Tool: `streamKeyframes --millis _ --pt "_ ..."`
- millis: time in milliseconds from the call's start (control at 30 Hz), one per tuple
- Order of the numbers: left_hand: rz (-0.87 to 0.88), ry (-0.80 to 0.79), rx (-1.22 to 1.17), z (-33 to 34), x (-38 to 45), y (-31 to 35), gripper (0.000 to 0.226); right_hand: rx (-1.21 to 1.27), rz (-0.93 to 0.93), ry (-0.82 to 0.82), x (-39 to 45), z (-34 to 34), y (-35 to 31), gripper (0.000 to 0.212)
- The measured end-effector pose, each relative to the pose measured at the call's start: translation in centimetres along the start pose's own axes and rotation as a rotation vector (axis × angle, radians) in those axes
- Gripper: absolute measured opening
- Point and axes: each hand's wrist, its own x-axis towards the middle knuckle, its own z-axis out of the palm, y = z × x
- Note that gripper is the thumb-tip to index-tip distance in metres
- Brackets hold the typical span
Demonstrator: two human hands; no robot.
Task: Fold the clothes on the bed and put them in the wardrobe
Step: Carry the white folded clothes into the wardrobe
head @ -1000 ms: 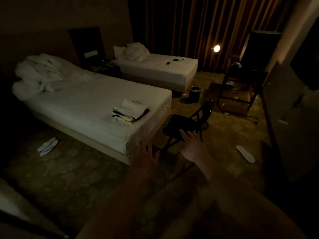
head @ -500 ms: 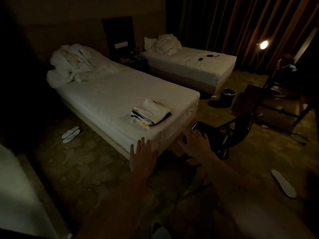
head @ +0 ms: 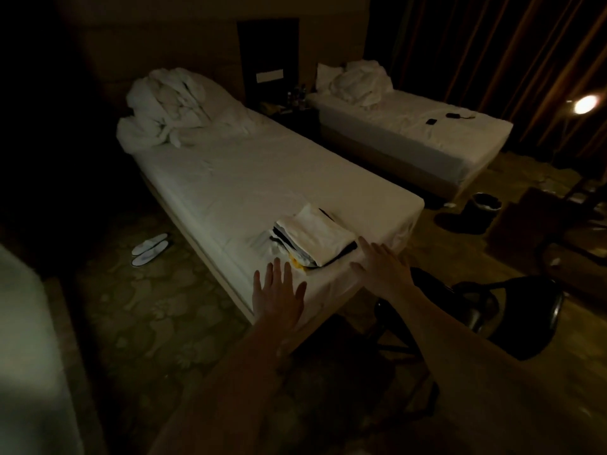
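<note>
Bed (head: 249,178) in a dim room carries your folded clothes (head: 313,239) near its end; your left hand (head: 279,295) and right hand (head: 382,269) are spread flat nearby.

- The room is very dim, with a warm brownish-green cast.
- A lamp (head: 585,104) at the right edge is the one visible light source; it blooms into a soft glare.
- The white bed (head: 262,178) catches the most light; the left side and the top corners sink into near black.
- Fine detail is smeared and grainy.
- The forearms at the bottom are soft and blurred.
- Wide-angle bending curves the bed edges and the curtain (head: 492,44) lines.
- A pale blurred surface (head: 29,356) fills the lower left.
</note>
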Motion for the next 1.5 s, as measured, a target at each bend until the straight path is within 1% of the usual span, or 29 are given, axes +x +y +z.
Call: streamKeyframes --millis 167,300,467,733,900,1000,1067,1233,1500 --pt "-0.084 -0.031 -0.007 0.7 6.1 0.1 0.070 -0.017 -0.045 -0.028 8.5 0.5 0.6 0.069" --pt "-0.165 -0.040 -0.006 1.6 11.5 0.9 0.071 -0.021 -0.123 -0.054 15.2 0.4 1.2 0.068" --pt "-0.245 -0.055 -0.040 1.8 17.9 3.9 0.070 -0.016 -0.208 -0.067 23.4 -0.4 2.8 0.067" --pt "-0.383 -0.106 -0.121 2.7 25.9 6.7 0.071 -0.044 -0.281 -0.156 34.9 0.4 5.1 0.069" --pt "-0.462 -0.128 -0.164 4.6 29.5 6.6 0.070 -0.056 -0.270 -0.199 40.6 1.9 5.3 0.068" --pt "-0.504 -0.158 -0.177 5.8 32.7 5.7 0.071 -0.049 -0.272 -0.192 44.0 2.8 4.7 0.067" --pt "-0.522 -0.174 -0.203 6.4 35.0 5.3 0.071 -0.048 -0.258 -0.185 46.3 3.5 4.4 0.067" --pt "-0.552 -0.212 -0.254 8.2 40.1 4.3 0.073 -0.048 -0.232 -0.230 51.1 5.6 3.3 0.069" --pt "-0.662 -0.273 -0.321 12.4 45.7 2.9 0.074 -0.023 -0.203 -0.366 56.0 9.9 2.7 0.075"
